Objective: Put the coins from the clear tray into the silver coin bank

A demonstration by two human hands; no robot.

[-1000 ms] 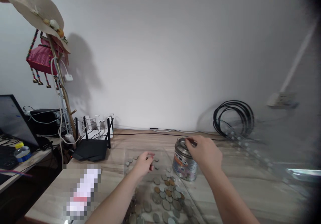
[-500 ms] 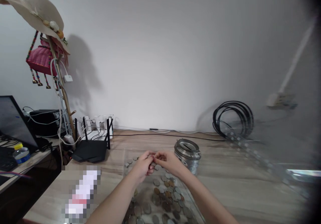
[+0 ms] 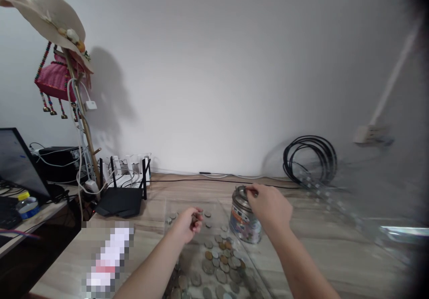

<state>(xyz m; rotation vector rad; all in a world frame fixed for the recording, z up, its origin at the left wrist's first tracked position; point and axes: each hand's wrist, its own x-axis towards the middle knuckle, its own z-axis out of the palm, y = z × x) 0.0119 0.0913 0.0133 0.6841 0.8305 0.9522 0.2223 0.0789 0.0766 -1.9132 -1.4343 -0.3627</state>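
My left hand (image 3: 191, 224) hovers over the far part of a clear plastic tray (image 3: 165, 214), its fingers curled around a few coins that barely show. At the round tin money box (image 3: 246, 221), my right hand (image 3: 271, 204) pinches its thumb and fingers together right over the slotted metal lid (image 3: 240, 192). A coin in that pinch is largely hidden by the fingers. The tin stands upright against the tray's right side and has a colourful printed wall. Many silver and brass-coloured coins (image 3: 224, 258) lie loose in the tray, thickest toward the near end.
A black router (image 3: 121, 200) and white routers (image 3: 136, 174) stand at the back left. Left of the tray lies a blurred-out item (image 3: 110, 256). Coiled black cable (image 3: 310, 160) leans on the wall at right, and thin cables run along the table's back edge (image 3: 208, 179).
My right hand has left my left hand and moved right, onto the tin's lid. My left hand has stayed over the tray, and the tin's printed side now shows.
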